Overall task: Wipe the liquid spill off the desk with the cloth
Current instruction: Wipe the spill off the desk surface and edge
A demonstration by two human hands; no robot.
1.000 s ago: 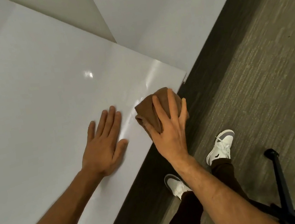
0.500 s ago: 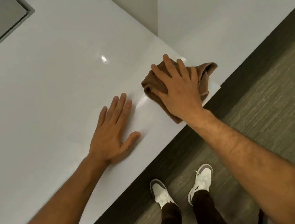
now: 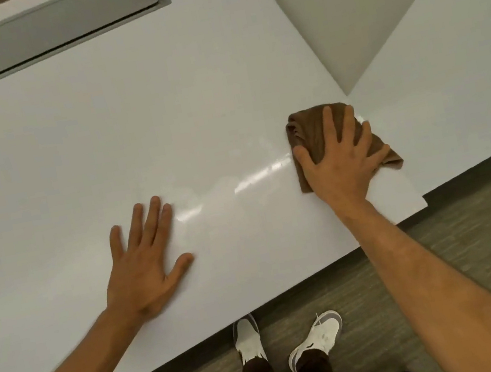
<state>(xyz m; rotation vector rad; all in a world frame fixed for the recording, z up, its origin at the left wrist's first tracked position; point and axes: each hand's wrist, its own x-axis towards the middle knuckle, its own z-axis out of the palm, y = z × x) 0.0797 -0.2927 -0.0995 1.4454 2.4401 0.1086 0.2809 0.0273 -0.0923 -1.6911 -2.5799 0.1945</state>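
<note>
A crumpled brown cloth (image 3: 310, 131) lies on the white desk (image 3: 130, 134) near its right front corner. My right hand (image 3: 338, 163) presses flat on the cloth with fingers spread. A faint wet sheen of liquid (image 3: 237, 184) streaks the desk between my two hands. My left hand (image 3: 145, 269) rests palm down on the bare desk, fingers straight, to the left of the streak.
A grey recessed cable cover (image 3: 46, 34) sits in the desk at the far left. A second white desk surface (image 3: 446, 68) adjoins on the right, with a grey gap (image 3: 346, 4) between. Below the desk edge are carpet (image 3: 460, 239) and my white shoes (image 3: 316, 337).
My right hand has slid the cloth along the desk near the corner, and the view has swung to face the desk squarely. The left hand stays flat on the desk.
</note>
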